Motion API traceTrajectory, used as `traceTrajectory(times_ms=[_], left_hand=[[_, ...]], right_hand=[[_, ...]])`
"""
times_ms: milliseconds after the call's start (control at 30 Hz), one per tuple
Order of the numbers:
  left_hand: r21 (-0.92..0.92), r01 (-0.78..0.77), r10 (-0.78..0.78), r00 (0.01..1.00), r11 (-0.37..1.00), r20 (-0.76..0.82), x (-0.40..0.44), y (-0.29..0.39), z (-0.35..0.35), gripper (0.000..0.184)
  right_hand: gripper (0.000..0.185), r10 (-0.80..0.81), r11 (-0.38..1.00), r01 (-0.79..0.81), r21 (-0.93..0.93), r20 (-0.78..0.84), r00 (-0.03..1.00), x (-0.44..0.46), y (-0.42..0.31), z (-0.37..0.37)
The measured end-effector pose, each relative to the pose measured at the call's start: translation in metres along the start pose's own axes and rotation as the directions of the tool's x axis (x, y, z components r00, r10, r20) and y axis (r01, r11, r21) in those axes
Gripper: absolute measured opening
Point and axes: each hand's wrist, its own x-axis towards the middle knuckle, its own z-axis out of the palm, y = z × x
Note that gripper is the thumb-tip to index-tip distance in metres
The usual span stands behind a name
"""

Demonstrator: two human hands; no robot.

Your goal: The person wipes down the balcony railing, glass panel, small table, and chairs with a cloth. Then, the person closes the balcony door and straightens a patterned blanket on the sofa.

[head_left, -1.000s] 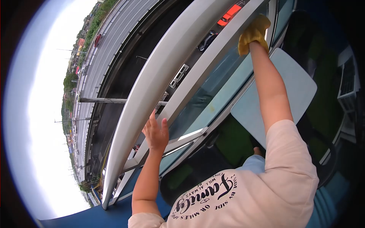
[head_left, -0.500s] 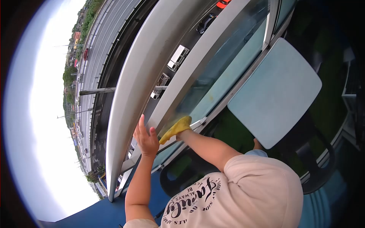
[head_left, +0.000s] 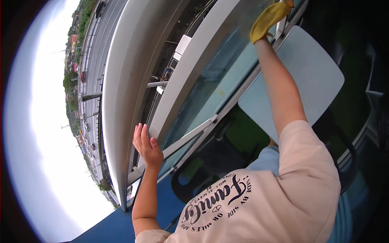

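Observation:
A yellow cloth [head_left: 270,22] covers most of my right hand [head_left: 290,3], with only fingertips showing past its far end. My right arm is stretched out, and the cloth lies against the glass panel [head_left: 214,77] close to an upright post. My left hand [head_left: 148,148] holds nothing; its fingers are extended and the thumb stands apart. It is at the near end of the grey frame rail [head_left: 182,77], beside the wide pale ledge [head_left: 129,81]. Whether the palm touches the rail is hidden.
A light square tabletop [head_left: 300,81] stands on my right, with a dark chair [head_left: 194,178] close to my body. A metal brace [head_left: 188,139] crosses below the glass. Beyond the ledge lie a road [head_left: 101,44] and vehicles far below.
My right hand has swept the yellow cloth far along the glass, from beside my left hand toward the distant post. My left hand stays near the rail. The view has shifted slightly.

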Motion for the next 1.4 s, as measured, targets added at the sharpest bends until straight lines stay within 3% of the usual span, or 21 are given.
traceTrajectory(times_ms=[67,100,167,233,267,367,400,433,500,633,733,800,867,933,1000,1067,1133,1200,1300,1400], left_hand=[[0.039,-0.039,0.038,0.999,0.999,0.019,0.02,0.03,-0.003,0.044],[-0.018,-0.131,0.132,0.991,0.991,0.04,0.044,0.057,-0.008,0.046],[-0.017,-0.29,0.291,0.955,0.957,0.063,0.096,0.112,-0.009,0.05],[0.023,-0.448,0.448,0.894,0.894,-0.006,0.152,0.145,0.018,0.063],[0.035,-0.45,0.451,0.892,0.893,-0.023,0.172,0.154,0.026,0.065],[-0.007,-0.398,0.396,0.915,0.917,-0.073,0.214,0.168,0.048,0.069],[-0.062,-0.337,0.334,0.941,0.939,-0.061,0.219,0.166,0.05,0.07],[-0.002,-0.419,0.415,0.901,0.908,-0.127,0.226,0.167,0.054,0.068],[-0.047,-0.39,0.385,0.919,0.92,-0.079,0.232,0.178,0.056,0.067],[-0.113,-0.343,0.342,0.939,0.932,-0.032,0.226,0.174,0.04,0.056],[-0.157,-0.321,0.322,0.947,0.934,-0.021,0.224,0.17,0.043,0.053],[-0.152,-0.311,0.312,0.95,0.938,-0.014,0.226,0.173,0.047,0.052],[-0.129,-0.298,0.302,0.953,0.946,0.015,0.223,0.171,0.044,0.051],[-0.086,-0.288,0.292,0.956,0.954,0.038,0.219,0.17,0.04,0.051],[-0.082,-0.282,0.287,0.956,0.956,0.066,0.218,0.17,0.036,0.053],[-0.131,-0.27,0.281,0.957,0.954,0.071,0.216,0.168,0.038,0.055],[-0.205,-0.172,0.193,0.977,0.964,0.087,0.209,0.168,0.038,0.057],[-0.262,-0.073,0.1,0.991,0.962,0.092,0.203,0.174,0.038,0.059],[-0.195,-0.017,0.012,1.0,0.981,-0.029,0.197,0.167,0.037,0.063],[-0.178,0.026,-0.023,1.0,0.984,0.017,0.192,0.164,0.022,0.067]], right_hand=[[0.066,0.038,0.997,-0.04,0.07,0.03,0.999,-0.041,-0.02,0.041],[0.066,0.048,0.994,-0.057,0.097,0.095,0.994,-0.069,-0.034,0.065],[0.065,0.019,0.991,-0.062,0.117,0.339,0.941,-0.14,-0.078,0.11],[0.064,-0.083,0.99,-0.008,0.138,0.635,0.768,-0.206,-0.121,0.143],[0.063,-0.153,0.985,0.041,0.165,0.76,0.632,-0.234,-0.141,0.151],[0.062,-0.298,0.951,0.16,0.265,0.925,0.237,-0.266,-0.163,0.154],[0.061,-0.309,0.944,0.18,0.277,0.933,0.184,-0.256,-0.158,0.154],[0.061,-0.323,0.941,0.161,0.297,0.93,0.176,-0.247,-0.146,0.155],[0.061,-0.313,0.948,0.154,0.28,0.913,0.263,-0.208,-0.106,0.153],[0.06,-0.156,0.987,0.123,0.101,0.754,0.638,-0.071,0.008,0.122],[0.059,0.013,1.0,-0.023,0.019,0.401,0.916,0.033,0.09,0.082],[0.059,0.11,0.991,-0.12,0.065,0.15,0.983,0.063,0.115,0.073],[0.059,0.197,0.97,-0.196,0.146,0.006,0.98,0.047,0.108,0.087],[0.059,0.262,0.943,-0.256,0.214,-0.003,0.965,0.004,0.081,0.124],[0.058,0.301,0.913,-0.328,0.243,0.144,0.943,-0.061,0.041,0.175],[0.058,0.29,0.882,-0.404,0.241,0.398,0.871,-0.135,-0.007,0.225],[0.058,0.215,0.863,-0.46,0.208,0.673,0.707,-0.204,-0.055,0.265],[0.058,0.112,0.859,-0.48,0.177,0.851,0.514,-0.254,-0.092,0.291],[0.057,0.008,0.864,-0.477,0.16,0.944,0.331,-0.282,-0.119,0.315],[0.057,-0.009,0.872,-0.463,0.159,0.951,0.31,-0.273,-0.109,0.327]])
